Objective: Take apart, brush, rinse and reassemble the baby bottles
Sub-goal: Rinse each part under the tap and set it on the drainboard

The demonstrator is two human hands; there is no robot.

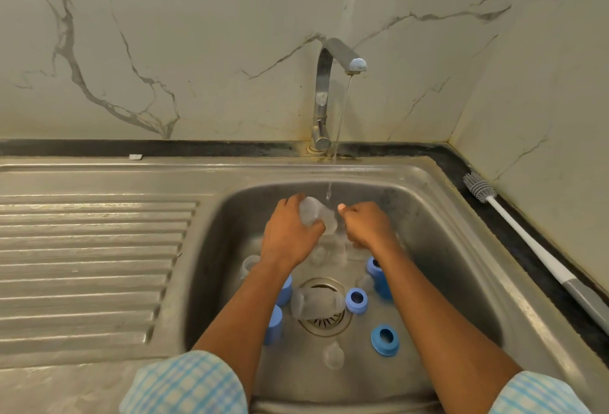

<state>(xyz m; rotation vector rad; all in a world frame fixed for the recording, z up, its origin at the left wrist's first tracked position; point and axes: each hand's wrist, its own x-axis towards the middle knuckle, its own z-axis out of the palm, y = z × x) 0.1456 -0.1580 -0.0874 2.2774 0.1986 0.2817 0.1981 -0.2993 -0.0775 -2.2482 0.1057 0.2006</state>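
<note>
My left hand [290, 235] grips a clear baby bottle body [318, 216], held tilted over the sink basin [461, 249] just under the thin stream from the tap [329, 84]. My right hand [365, 224] is curled beside the bottle's mouth; what it holds is hidden. On the basin floor lie another clear bottle [316, 303] over the drain, blue screw rings [356, 301] [385, 340], blue caps [273, 324] [379, 277] and a clear teat [333, 355].
A white-handled bottle brush [527, 239] with a grey head lies on the dark counter to the right of the sink. A ribbed steel draining board [89, 258] stretches to the left. Marble-patterned wall stands behind and to the right.
</note>
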